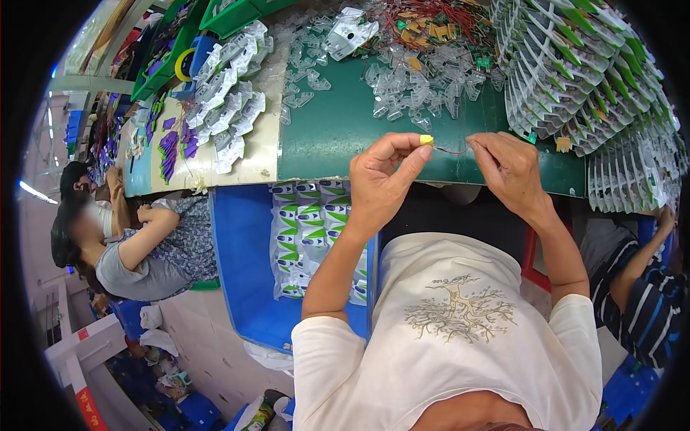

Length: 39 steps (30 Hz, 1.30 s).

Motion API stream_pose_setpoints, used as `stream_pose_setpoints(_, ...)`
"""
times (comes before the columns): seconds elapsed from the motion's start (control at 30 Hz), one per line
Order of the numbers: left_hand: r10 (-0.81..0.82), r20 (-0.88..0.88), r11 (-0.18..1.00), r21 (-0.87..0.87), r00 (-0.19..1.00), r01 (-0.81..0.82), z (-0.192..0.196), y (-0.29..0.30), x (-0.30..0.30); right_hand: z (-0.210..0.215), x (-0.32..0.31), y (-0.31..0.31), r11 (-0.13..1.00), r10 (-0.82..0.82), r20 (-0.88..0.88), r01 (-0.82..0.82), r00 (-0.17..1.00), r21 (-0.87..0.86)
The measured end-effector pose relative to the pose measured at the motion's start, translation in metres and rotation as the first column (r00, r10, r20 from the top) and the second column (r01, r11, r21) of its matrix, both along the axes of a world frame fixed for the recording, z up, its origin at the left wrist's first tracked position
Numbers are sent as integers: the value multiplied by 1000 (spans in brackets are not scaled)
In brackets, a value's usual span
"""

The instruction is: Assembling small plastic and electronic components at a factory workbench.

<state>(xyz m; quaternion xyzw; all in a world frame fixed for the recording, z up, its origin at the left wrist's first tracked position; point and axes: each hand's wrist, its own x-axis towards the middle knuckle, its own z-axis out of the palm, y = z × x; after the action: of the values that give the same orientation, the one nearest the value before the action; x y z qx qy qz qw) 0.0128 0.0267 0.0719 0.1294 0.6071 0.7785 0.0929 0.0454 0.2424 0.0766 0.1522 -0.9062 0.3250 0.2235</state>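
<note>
My left hand (381, 176) is over the near edge of the green tabletop (334, 129), its thumb and forefinger pinched at the left end of a thin red and dark wire (451, 151). A small yellow piece (426, 139) sits at that forefinger's tip; I cannot tell whether it is a finger cover or a held part. My right hand (512, 169) is closed, fingertips on the wire's other end. The short wire spans the gap between both hands. Beyond them lies a heap of clear plastic parts (410, 90).
Red wires (467, 25) and orange pieces (438, 30) lie at the back. Stacked grey-white and green shells (568, 79) rise at right, white shells (230, 108) at left. A blue bin (248, 287) holds bagged parts (309, 237). Co-workers sit left (136, 244) and right (636, 287).
</note>
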Motion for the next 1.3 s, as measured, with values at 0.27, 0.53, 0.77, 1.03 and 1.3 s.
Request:
stream_pose_setpoints(0.27,48,-68,996,-78,997,-53,-6,0,3,15,0,-8,959,192,142,-155,971,-235)
stream_pose_setpoints(0.53,72,-74,996,-37,995,-75,-14,1,8,10,-3,-31,884,281,238,-154,930,-442)
stream_pose_setpoints(0.77,212,55,976,37,976,-214,-24,8,-2,-27,-12,-41,695,191,403,167,895,-699)
stream_pose_setpoints(1.03,364,40,930,33,931,-365,-47,-35,-3,-56,31,-65,871,455,334,-334,825,-360)
stream_pose_setpoints(1.3,423,61,906,-33,904,-422,-48,-52,19,-178,39,-120,915,277,639,-399,717,51)
